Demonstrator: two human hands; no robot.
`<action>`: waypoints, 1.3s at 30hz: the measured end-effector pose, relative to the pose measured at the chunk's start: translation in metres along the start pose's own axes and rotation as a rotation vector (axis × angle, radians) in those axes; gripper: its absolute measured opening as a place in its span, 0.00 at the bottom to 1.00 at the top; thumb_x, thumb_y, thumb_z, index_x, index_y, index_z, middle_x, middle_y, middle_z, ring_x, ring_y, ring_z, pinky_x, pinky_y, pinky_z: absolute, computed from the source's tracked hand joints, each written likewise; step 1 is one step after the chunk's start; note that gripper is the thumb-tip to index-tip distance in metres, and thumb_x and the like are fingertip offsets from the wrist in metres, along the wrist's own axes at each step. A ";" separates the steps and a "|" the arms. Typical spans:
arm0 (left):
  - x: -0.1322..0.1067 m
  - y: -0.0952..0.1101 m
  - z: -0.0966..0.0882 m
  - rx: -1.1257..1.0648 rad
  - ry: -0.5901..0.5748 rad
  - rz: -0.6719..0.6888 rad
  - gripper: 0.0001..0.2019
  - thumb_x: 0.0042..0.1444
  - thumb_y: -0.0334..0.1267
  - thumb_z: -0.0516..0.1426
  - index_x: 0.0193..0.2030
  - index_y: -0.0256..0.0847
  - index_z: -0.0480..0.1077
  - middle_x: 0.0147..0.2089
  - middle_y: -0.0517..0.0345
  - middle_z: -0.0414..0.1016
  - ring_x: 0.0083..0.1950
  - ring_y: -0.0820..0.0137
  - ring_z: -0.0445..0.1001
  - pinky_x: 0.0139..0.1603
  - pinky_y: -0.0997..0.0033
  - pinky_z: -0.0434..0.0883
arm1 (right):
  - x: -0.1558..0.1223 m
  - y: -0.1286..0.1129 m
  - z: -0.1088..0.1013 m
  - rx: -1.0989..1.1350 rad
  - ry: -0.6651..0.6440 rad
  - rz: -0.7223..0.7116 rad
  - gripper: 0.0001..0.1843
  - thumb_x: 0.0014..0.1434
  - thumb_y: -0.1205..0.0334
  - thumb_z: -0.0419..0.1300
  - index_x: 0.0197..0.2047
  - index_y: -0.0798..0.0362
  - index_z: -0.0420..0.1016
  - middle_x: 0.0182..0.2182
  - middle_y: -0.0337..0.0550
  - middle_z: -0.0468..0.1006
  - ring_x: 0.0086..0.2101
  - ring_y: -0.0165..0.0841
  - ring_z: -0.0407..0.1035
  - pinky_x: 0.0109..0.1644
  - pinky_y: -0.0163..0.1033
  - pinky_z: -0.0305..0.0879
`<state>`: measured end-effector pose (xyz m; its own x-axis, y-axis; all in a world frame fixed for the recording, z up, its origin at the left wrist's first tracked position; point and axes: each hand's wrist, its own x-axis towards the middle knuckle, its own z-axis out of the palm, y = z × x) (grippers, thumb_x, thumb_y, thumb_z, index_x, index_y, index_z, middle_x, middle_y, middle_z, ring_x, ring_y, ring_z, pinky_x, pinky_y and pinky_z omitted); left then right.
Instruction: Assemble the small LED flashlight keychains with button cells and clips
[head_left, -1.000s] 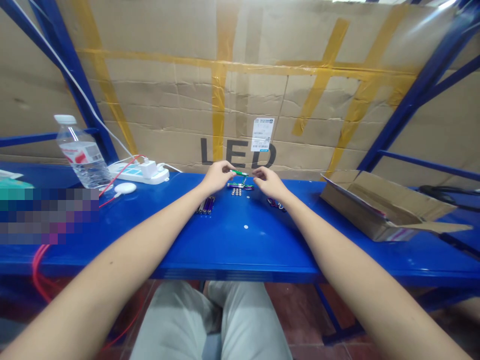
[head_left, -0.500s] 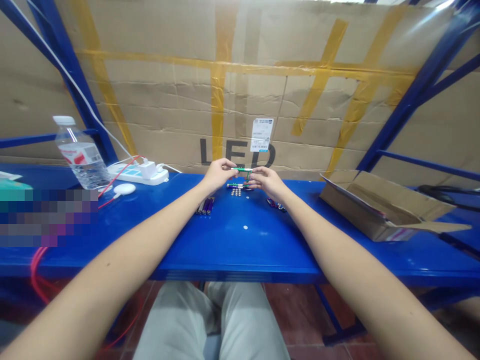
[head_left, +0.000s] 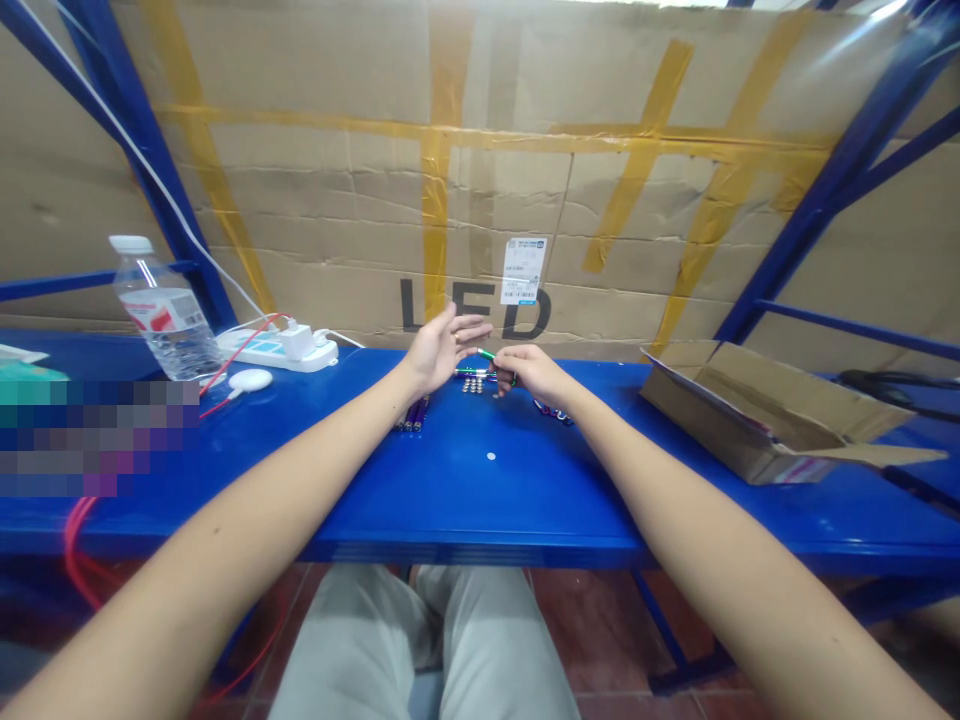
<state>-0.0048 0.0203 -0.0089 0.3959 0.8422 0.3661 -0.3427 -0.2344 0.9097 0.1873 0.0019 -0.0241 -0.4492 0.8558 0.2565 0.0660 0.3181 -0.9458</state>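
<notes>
My left hand (head_left: 442, 350) is open above the blue bench (head_left: 480, 500), palm turned up and fingers spread. My right hand (head_left: 525, 368) is closed around a small green pen-like tube (head_left: 486, 354), whose tip points toward my left palm. Just below the hands lies a cluster of small silver button cells (head_left: 472, 384) and another green tube (head_left: 469, 372). A few purple tubes (head_left: 412, 412) lie by my left wrist. Red and blue small parts (head_left: 553, 409) sit under my right wrist.
A water bottle (head_left: 161, 315), a white power strip (head_left: 279, 345) with red cable and a white puck (head_left: 250, 379) stand at the left. An open cardboard box (head_left: 757, 410) lies at the right. A taped cardboard wall marked LED (head_left: 480, 200) backs the bench.
My left hand has let go of the green tube and opened palm up. My right hand has kept the tube and dropped slightly toward the bench.
</notes>
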 end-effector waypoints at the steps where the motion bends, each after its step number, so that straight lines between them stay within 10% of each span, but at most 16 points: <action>1: 0.001 0.001 -0.004 -0.070 -0.002 -0.030 0.34 0.59 0.65 0.49 0.54 0.37 0.73 0.60 0.39 0.74 0.69 0.47 0.64 0.64 0.48 0.62 | -0.001 -0.001 0.001 -0.047 -0.007 0.010 0.12 0.58 0.59 0.60 0.25 0.54 0.69 0.17 0.35 0.64 0.20 0.29 0.63 0.29 0.39 0.66; 39: -0.006 0.005 -0.012 -0.217 0.004 -0.154 0.43 0.58 0.71 0.39 0.61 0.36 0.69 0.60 0.37 0.75 0.65 0.47 0.68 0.63 0.47 0.64 | -0.009 -0.010 0.004 -0.286 -0.113 0.021 0.13 0.61 0.57 0.57 0.28 0.55 0.70 0.18 0.36 0.70 0.21 0.30 0.69 0.33 0.37 0.65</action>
<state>-0.0192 0.0206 -0.0091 0.4538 0.8620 0.2256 -0.4535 0.0055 0.8912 0.1867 -0.0107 -0.0174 -0.5401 0.8177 0.1990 0.3168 0.4166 -0.8521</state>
